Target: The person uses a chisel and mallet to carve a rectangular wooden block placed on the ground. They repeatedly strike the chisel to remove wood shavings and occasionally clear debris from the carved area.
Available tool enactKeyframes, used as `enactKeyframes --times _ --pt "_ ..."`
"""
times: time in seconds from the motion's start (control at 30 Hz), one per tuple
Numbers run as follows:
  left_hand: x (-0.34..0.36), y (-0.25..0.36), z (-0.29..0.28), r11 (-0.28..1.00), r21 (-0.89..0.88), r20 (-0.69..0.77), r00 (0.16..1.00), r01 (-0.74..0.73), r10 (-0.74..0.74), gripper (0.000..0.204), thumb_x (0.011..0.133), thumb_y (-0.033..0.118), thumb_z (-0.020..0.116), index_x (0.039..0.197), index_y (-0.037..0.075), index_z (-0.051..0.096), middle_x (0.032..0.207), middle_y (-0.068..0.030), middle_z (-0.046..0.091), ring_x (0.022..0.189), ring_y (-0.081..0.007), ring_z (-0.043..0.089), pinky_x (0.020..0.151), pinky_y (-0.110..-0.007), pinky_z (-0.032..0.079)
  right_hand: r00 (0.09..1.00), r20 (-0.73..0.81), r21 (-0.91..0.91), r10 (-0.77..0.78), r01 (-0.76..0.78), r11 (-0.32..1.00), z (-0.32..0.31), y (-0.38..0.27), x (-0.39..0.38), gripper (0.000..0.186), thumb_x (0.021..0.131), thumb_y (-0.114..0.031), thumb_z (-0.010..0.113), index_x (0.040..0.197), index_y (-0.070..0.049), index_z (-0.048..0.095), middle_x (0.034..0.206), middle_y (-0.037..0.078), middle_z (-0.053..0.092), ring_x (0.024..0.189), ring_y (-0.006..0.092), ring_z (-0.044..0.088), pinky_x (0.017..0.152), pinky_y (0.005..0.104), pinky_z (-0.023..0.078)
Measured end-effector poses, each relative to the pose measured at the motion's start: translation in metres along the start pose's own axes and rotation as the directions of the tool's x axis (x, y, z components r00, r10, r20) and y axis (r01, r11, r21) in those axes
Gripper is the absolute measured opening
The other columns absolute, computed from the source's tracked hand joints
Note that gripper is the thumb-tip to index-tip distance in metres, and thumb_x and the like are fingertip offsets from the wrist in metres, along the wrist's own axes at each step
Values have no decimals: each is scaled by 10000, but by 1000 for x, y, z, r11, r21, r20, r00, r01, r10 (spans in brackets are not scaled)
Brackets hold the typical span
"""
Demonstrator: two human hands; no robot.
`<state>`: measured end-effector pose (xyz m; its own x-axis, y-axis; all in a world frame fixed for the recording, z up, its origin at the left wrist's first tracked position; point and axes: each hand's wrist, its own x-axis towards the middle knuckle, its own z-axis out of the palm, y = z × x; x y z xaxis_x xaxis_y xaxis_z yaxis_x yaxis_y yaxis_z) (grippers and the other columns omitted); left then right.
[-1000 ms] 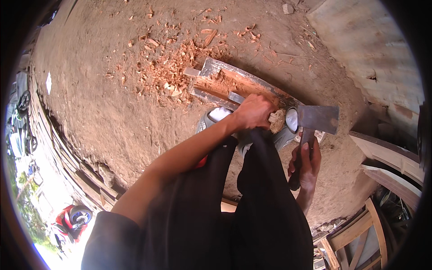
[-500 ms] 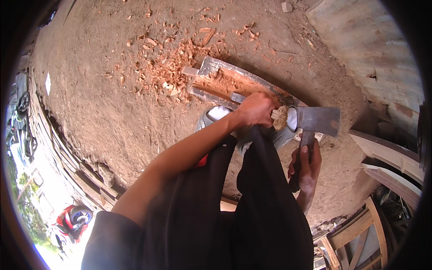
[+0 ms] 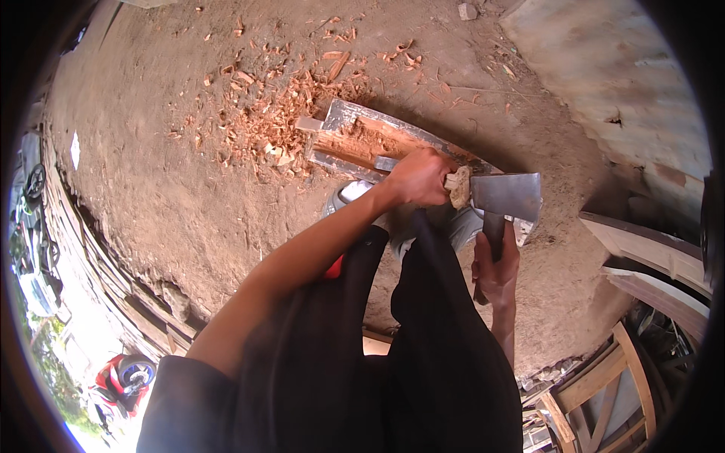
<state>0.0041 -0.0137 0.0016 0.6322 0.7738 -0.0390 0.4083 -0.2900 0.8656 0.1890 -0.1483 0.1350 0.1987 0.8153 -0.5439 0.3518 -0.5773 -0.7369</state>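
Observation:
My left hand (image 3: 423,177) is wrapped round a chisel (image 3: 458,187) with a battered, mushroomed wooden handle end. Its flat metal blade (image 3: 385,163) shows on the far side of the fist, over a hollowed wooden piece (image 3: 349,110) on the ground. That piece has pale, worn edges and a reddish cut inside. In my right hand (image 3: 500,264) is a hatchet (image 3: 507,195), gripped by its dark handle. One end of the hatchet head is right at the chisel's handle end; I cannot tell if they touch.
Reddish wood shavings (image 3: 264,113) lie scattered on the dirt floor beyond the wooden piece. A corrugated metal sheet (image 3: 604,83) stands at the far right. Wooden boards (image 3: 649,249) and a wooden frame (image 3: 596,385) are at the right. Beyond planks on the left is a red motorcycle (image 3: 121,377).
My right hand has swung the hatchet leftward, closing the gap between its head and the chisel's handle end. My left hand keeps its hold on the chisel. The whole view has shifted slightly.

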Motion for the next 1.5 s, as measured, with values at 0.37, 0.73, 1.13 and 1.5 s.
enactKeyframes --times 0.37,0.73,1.13,1.5 --pt "-1 -17 7 989 -95 -139 986 -110 96 210 550 122 674 731 22 635 670 -256 606 692 -468 644 653 -485 552 999 -38 145 -33 38 989 10 14 -11 230 1062 -170 572 1206 -10 490 700 27 509 484 92 502 408 272 401" --pt "-1 -14 10 998 -46 -68 997 -51 47 230 545 98 659 746 -1 606 681 -254 596 696 -482 629 653 -503 543 997 -80 268 2 20 963 -1 15 -16 335 1058 -179 598 1305 25 502 689 21 544 502 82 517 425 271 416" --pt "-7 -21 16 1000 30 33 999 -6 5 226 579 149 693 749 5 655 702 -263 620 722 -473 654 670 -509 548 966 -252 353 -60 149 924 19 7 -19 386 1050 -170 610 1366 -6 462 715 9 498 494 66 463 420 254 394" --pt "-2 -8 10 999 33 62 998 -2 0 231 581 153 694 786 46 694 703 -220 657 728 -443 679 707 -500 569 963 -236 238 -132 189 953 26 46 -17 393 1052 -163 585 1386 7 467 733 14 535 500 75 476 428 261 412"
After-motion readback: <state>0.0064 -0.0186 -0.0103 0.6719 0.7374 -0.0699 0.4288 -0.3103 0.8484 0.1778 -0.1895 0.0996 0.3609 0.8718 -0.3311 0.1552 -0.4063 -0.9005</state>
